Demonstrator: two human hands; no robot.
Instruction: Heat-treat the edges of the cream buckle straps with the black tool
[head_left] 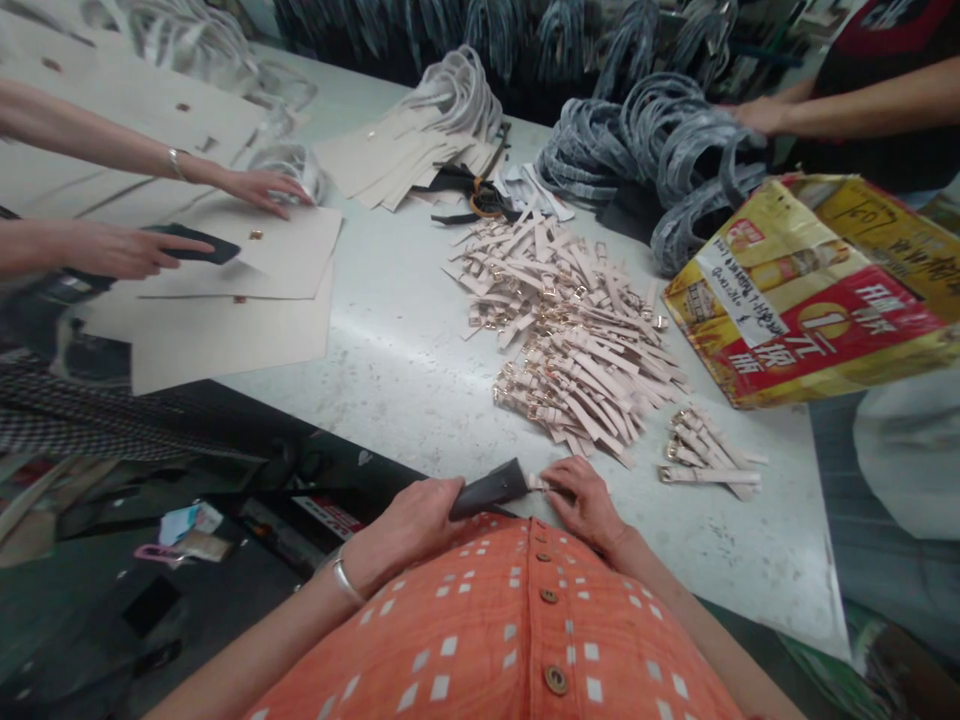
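Note:
My left hand is wrapped round a dark handheld tool with a blocky end, close to the table's front edge. Just right of that end, my right hand pinches a small pale strap; its far part is hidden by my fingers. The tool and the strap nearly meet, and I cannot tell whether they touch. Beyond my hands lies a big heap of pale buckle straps with gold-coloured buckles. A smaller group of the same straps rests to the right of my right hand.
A yellow-and-red carton stands tilted at the right. Grey looped straps and pale looped straps lie at the back, with orange-handled scissors nearby. On the left, a co-worker's hands handle pale panels; another person's hand touches the grey loops.

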